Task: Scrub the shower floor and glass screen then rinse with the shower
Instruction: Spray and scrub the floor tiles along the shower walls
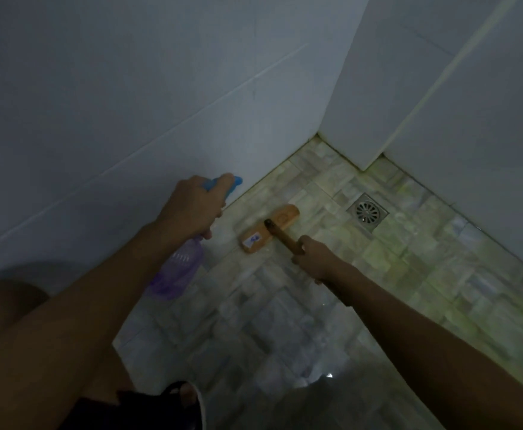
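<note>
My left hand [192, 206] grips a clear purple spray bottle [176, 268] by its blue trigger head [226, 184], held near the left wall. My right hand [313, 259] is closed around the brown handle [282, 237] of a scrub brush. The brush's orange wooden head [269, 228] lies flat on the tiled shower floor [393, 268], close to the foot of the left wall. The floor is pale mosaic tile with a greenish tint toward the right.
A square metal drain [368, 212] sits in the floor right of the brush head. White tiled walls [130, 103] close the corner at left and back. My foot in a dark sandal [179, 395] stands at the bottom edge.
</note>
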Available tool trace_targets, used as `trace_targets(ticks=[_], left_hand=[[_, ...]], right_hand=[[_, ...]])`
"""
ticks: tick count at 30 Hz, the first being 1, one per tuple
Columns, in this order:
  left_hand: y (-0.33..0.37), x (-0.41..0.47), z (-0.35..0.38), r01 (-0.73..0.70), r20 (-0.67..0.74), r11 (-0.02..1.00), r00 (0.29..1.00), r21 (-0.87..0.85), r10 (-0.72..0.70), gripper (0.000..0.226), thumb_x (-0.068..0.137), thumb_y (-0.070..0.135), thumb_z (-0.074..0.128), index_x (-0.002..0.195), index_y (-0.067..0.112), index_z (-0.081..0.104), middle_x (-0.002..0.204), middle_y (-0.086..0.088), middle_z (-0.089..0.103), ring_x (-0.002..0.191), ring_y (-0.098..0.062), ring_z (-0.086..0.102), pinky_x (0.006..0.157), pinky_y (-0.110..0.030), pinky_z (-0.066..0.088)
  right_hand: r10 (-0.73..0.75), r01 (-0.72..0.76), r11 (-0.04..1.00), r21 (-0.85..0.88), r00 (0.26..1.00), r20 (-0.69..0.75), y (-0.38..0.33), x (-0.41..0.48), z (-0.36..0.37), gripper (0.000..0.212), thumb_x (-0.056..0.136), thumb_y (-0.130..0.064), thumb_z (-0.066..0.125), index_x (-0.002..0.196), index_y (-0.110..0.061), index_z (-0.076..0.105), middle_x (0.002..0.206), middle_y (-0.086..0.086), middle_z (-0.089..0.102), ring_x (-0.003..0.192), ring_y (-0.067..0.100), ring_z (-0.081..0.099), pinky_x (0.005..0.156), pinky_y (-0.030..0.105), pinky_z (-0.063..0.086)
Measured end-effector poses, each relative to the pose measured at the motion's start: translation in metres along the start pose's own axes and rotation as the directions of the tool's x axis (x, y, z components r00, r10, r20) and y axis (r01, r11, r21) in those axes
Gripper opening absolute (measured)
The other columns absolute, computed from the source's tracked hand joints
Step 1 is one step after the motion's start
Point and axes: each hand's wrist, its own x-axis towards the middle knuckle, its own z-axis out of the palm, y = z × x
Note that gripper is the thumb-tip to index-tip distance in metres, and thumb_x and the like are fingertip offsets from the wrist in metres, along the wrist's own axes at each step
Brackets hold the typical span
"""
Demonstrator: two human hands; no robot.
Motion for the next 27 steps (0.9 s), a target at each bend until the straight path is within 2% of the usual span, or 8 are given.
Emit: trace_targets(ticks=[4, 7, 10, 13, 17, 20, 24, 27], left_hand=[[-0.008, -0.018, -0.013, 0.022, -0.007, 1.000, 1.000, -0.014, -0.022, 0.059, 0.097, 0.050, 0.051, 0.073, -0.001, 0.068, 0.074, -0.021, 0.070, 0.031, -0.013, 0.049, 0.043, -0.026, 0.044], [-0.016, -0.028, -0.017, 0.067, -0.032, 0.992, 0.997, -0.107, -0.071, 0.052, 0.097, 0.046, 0.054, 0.074, 0.001, 0.066, 0.064, -0.015, 0.062, 0.031, -0.011, 0.045, 0.042, -0.024, 0.038], [-0.020, -0.035, -0.025, 0.052, -0.113, 0.984, 0.991, -0.172, -0.072, 0.051, 0.098, 0.047, 0.053, 0.075, 0.002, 0.066, 0.065, -0.014, 0.062, 0.032, -0.009, 0.047, 0.041, -0.023, 0.039], [-0.024, -0.041, -0.035, -0.026, -0.172, 0.993, 0.985, -0.118, 0.005, 0.062, 0.099, 0.051, 0.051, 0.074, -0.003, 0.068, 0.072, -0.018, 0.069, 0.034, -0.011, 0.052, 0.037, -0.024, 0.041], [-0.027, -0.048, -0.044, -0.046, -0.176, 0.999, 0.983, -0.027, 0.041, 0.066, 0.099, 0.055, 0.050, 0.082, -0.005, 0.071, 0.082, -0.020, 0.073, 0.035, -0.012, 0.054, 0.037, -0.023, 0.043], [-0.028, -0.050, -0.047, -0.022, -0.172, 0.999, 0.985, 0.029, 0.027, 0.071, 0.098, 0.058, 0.048, 0.083, -0.007, 0.071, 0.082, -0.021, 0.073, 0.037, -0.016, 0.056, 0.042, -0.023, 0.045], [-0.026, -0.050, -0.049, 0.031, -0.152, 1.000, 0.988, 0.006, -0.030, 0.073, 0.098, 0.058, 0.048, 0.082, -0.010, 0.070, 0.078, -0.024, 0.072, 0.035, -0.019, 0.057, 0.041, -0.027, 0.049], [-0.027, -0.052, -0.051, 0.037, -0.156, 0.999, 0.987, -0.025, -0.041, 0.071, 0.098, 0.056, 0.049, 0.083, -0.010, 0.070, 0.075, -0.022, 0.071, 0.033, -0.012, 0.054, 0.037, -0.022, 0.045]], right_hand=[[0.028, -0.028, 1.000, -0.004, 1.000, -0.009, -0.004, -0.019, 0.009, 0.041, 0.104, -0.048, 0.035, 0.117, -0.010, 0.044, 0.096, 0.013, 0.057, 0.070, 0.024, 0.059, 0.048, 0.032, 0.049], [0.086, -0.086, 0.991, -0.100, 0.996, -0.003, 0.000, -0.028, 0.014, 0.053, 0.105, -0.049, 0.027, 0.123, -0.005, 0.049, 0.097, 0.014, 0.059, 0.073, 0.027, 0.061, 0.050, 0.032, 0.050], [0.109, -0.103, 0.981, -0.165, 0.994, 0.026, 0.011, -0.036, 0.022, 0.057, 0.106, -0.049, 0.025, 0.129, -0.003, 0.049, 0.111, 0.016, 0.060, 0.084, 0.029, 0.063, 0.057, 0.035, 0.055], [0.073, -0.073, 0.967, -0.243, 0.997, -0.008, 0.000, -0.023, 0.013, 0.058, 0.106, -0.048, 0.023, 0.133, -0.002, 0.047, 0.125, 0.020, 0.056, 0.090, 0.031, 0.059, 0.059, 0.035, 0.052], [0.054, -0.067, 0.991, -0.116, 0.992, -0.114, -0.057, 0.031, 0.009, 0.057, 0.106, -0.046, 0.024, 0.134, -0.002, 0.048, 0.124, 0.021, 0.058, 0.083, 0.031, 0.058, 0.052, 0.033, 0.046], [0.013, -0.025, 0.991, -0.130, 0.995, -0.095, -0.086, 0.051, 0.027, 0.061, 0.105, -0.048, 0.022, 0.140, -0.003, 0.043, 0.130, 0.021, 0.056, 0.089, 0.033, 0.060, 0.053, 0.035, 0.049], [-0.088, 0.094, 0.961, -0.260, 0.995, 0.037, -0.051, 0.021, 0.044, 0.059, 0.105, -0.051, 0.022, 0.137, -0.007, 0.045, 0.127, 0.018, 0.058, 0.093, 0.029, 0.059, 0.061, 0.030, 0.047], [-0.031, 0.043, 0.954, -0.296, 0.999, 0.043, -0.004, -0.004, 0.035, 0.057, 0.104, -0.055, 0.024, 0.126, -0.008, 0.049, 0.112, 0.014, 0.060, 0.082, 0.025, 0.058, 0.055, 0.032, 0.049]])
